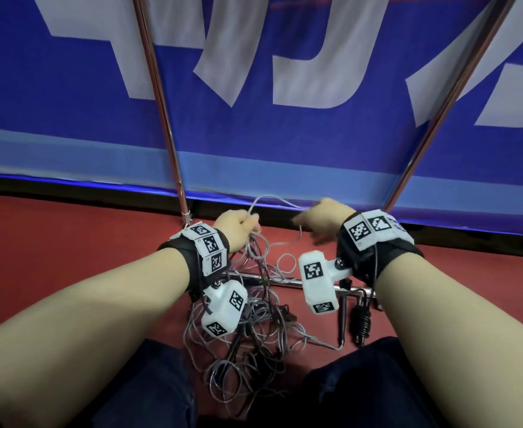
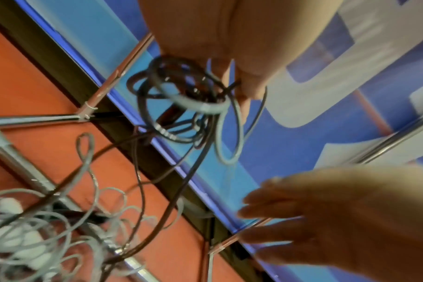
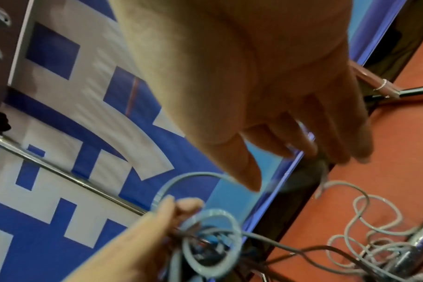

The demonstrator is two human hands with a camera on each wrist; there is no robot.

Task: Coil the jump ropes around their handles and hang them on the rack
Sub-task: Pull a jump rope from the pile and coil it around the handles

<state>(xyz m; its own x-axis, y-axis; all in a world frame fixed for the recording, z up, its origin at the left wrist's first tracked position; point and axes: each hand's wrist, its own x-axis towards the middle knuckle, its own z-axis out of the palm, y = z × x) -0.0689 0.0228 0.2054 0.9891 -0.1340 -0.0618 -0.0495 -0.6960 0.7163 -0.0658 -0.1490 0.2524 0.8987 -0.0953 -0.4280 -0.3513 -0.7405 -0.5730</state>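
Observation:
My left hand [image 1: 238, 228] grips a bundle of grey and dark jump rope loops [image 2: 193, 106], which hang under its curled fingers [image 3: 181, 206]. One grey strand [image 1: 272, 199] arcs from that hand across to my right hand [image 1: 322, 219]. The right hand is blurred, with its fingers [image 3: 326, 133] fairly straight and spread. The strand passes by the thumb [image 3: 242, 171], and no firm grip shows. More rope lies tangled on the red floor [image 1: 254, 329] below both wrists. A black handle [image 1: 360, 322] with cord wound around it lies to the right of the tangle.
The rack's chrome uprights [image 1: 161, 103] [image 1: 457, 88] rise in front of a blue and white banner [image 1: 284, 72]. Its base bar [image 1: 284, 281] lies on the floor under the ropes. My knees in dark trousers [image 1: 149, 390] frame the tangle.

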